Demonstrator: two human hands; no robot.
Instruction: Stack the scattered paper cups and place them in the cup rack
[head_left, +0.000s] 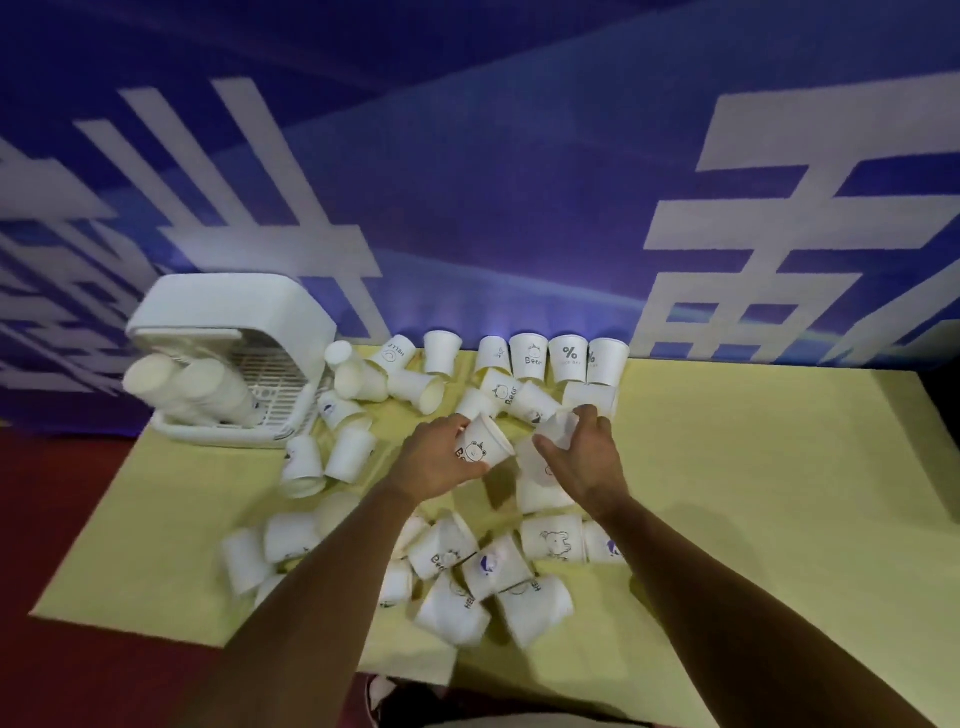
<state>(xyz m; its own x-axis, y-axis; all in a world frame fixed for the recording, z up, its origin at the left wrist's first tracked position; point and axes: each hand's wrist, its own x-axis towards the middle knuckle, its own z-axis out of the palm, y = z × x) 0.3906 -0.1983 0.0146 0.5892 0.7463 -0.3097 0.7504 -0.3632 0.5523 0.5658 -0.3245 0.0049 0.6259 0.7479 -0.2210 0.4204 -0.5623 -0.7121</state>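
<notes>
Step in hand: nesting. Your left hand (436, 462) has its fingers curled round the bear cup (485, 447), which is tilted with its mouth towards 2 o'clock. Your right hand (582, 457) is wrapped round a blurred cup (558, 431) just beside it. Whether that is one cup or a short stack cannot be told from here. The two cups are close but not yet seated one in the other.

Next move, by my reading: line up the two cup axes before you push, since a skewed rim would likely crumple the paper.

The cup rack (234, 358) sits at 10 o'clock from your hands, with two stacks (192, 387) already lying in it and open grid to their right.

Loose cups lie on most sides:
- an upright row (530, 356) at 12 o'clock along the far edge
- a tipped group (322, 457) at 9 o'clock, across the path to the rack
- a pile (483, 571) at 6 o'clock, under your forearms

Open room: the table (753, 493) shows bare yellow cloth at 3 o'clock — the best place to work. The banner (519, 182) closes off the far side. The rack stands near the left edge, so I would carry over the 9 o'clock group, not sweep through it.
</notes>
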